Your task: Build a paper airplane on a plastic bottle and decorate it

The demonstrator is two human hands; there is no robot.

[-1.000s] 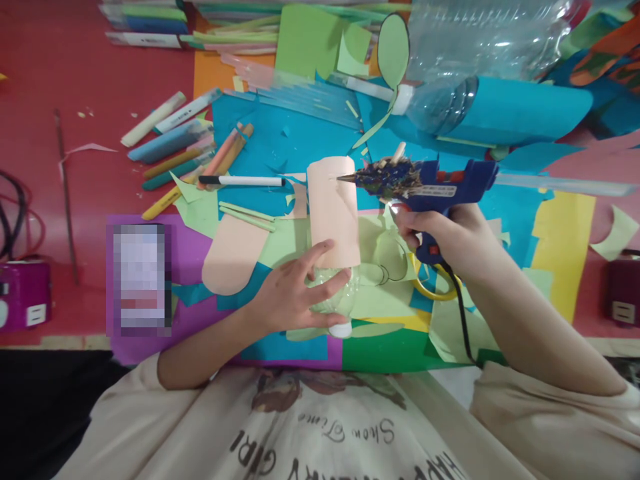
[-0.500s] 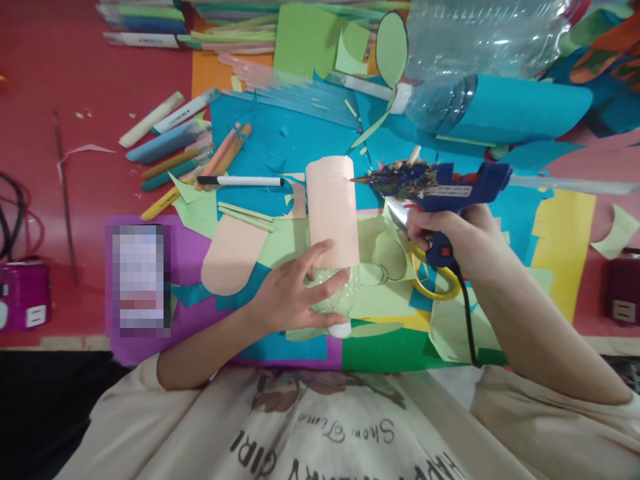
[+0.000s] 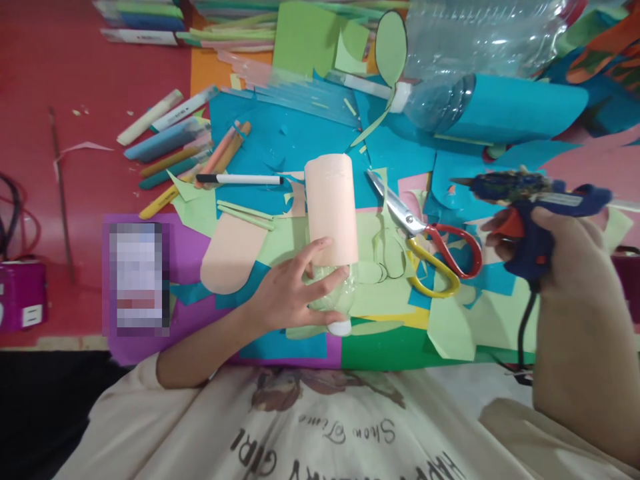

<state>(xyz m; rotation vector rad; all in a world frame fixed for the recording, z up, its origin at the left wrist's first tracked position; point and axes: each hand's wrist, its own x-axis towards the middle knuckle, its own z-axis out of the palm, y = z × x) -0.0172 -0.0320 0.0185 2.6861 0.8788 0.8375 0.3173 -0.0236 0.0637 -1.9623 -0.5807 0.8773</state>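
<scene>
1. Left hand — fingers clasped over the wrapped bottle, lying on the papers.
2. Right hand — closed around the glue gun, apart from the bottle.
3. Scissors lie between.

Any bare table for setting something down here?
Bare red tabletop shows upper left, above the thin dark stick; a smaller patch lies between that and the yellow marker. It's crowded around the peach-paper-wrapped plastic bottle: red-and-yellow metal scissors, green paper scraps.
</scene>
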